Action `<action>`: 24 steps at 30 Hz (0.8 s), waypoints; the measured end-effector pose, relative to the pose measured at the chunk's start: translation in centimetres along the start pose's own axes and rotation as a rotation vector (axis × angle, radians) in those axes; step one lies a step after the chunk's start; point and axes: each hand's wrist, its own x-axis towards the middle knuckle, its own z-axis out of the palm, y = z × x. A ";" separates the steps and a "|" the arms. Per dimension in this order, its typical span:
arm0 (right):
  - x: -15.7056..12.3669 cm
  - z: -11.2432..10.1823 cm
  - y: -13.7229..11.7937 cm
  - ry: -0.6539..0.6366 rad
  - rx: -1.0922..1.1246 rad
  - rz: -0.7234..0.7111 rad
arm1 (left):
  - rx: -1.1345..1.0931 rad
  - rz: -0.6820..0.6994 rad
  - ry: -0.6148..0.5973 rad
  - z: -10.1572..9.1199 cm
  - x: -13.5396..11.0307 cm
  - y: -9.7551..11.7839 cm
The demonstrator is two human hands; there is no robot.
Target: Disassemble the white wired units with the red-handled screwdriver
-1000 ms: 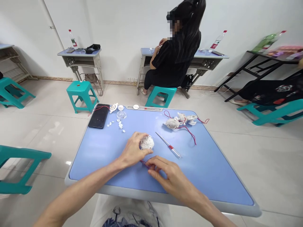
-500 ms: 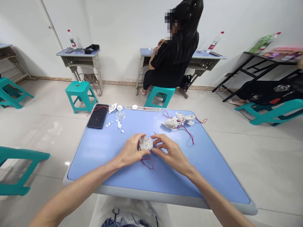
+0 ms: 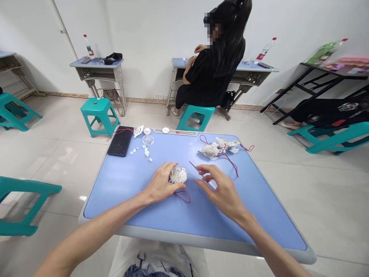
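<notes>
My left hand (image 3: 160,185) grips a small round white plastic part (image 3: 178,175) on the blue table (image 3: 129,192). A red wire (image 3: 184,196) loops from the part toward me. My right hand (image 3: 220,189) hovers just right of the part, fingers apart, over a thin screwdriver (image 3: 198,172) with a red band that lies on the table; the hand covers its handle end. Whether the fingers touch the screwdriver I cannot tell.
More white parts with red wires (image 3: 219,148) lie at the far right. A black phone (image 3: 120,141) and small white pieces (image 3: 144,148) sit at the far left corner. A person in black (image 3: 210,69) sits at a desk beyond. Teal stools (image 3: 99,115) stand around.
My right hand left the red wire near the front, went up to the white part, then slid right over the screwdriver. My left hand stayed on the part.
</notes>
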 end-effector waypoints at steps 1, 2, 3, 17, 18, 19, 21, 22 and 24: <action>-0.3 -0.5 0.4 0.011 -0.086 0.017 | 0.018 0.010 -0.010 0.0 0.0 0.0; -0.6 -0.9 0.9 0.005 -0.166 0.039 | 0.029 0.015 -0.019 -0.1 0.1 0.0; -0.9 -1.3 1.4 -0.009 -0.235 0.065 | 0.036 0.018 -0.025 -0.1 0.1 0.1; -2.6 -0.9 3.4 0.023 -0.379 0.069 | 0.049 0.061 0.005 0.0 0.0 0.3; -2.5 -1.0 3.4 0.042 -0.342 0.064 | 0.050 0.062 0.014 0.0 0.0 0.3; -2.3 -1.1 3.4 0.063 -0.299 0.062 | 0.051 0.063 0.021 0.1 0.0 0.3; -2.0 -1.5 3.3 0.111 -0.203 0.078 | 0.053 0.072 0.024 0.2 0.0 0.3; -1.7 -1.7 3.3 0.135 -0.154 0.099 | 0.055 0.079 0.023 0.3 0.0 0.3; -1.2 -2.2 3.1 0.179 -0.054 0.152 | 0.057 0.089 0.018 0.3 -0.1 0.3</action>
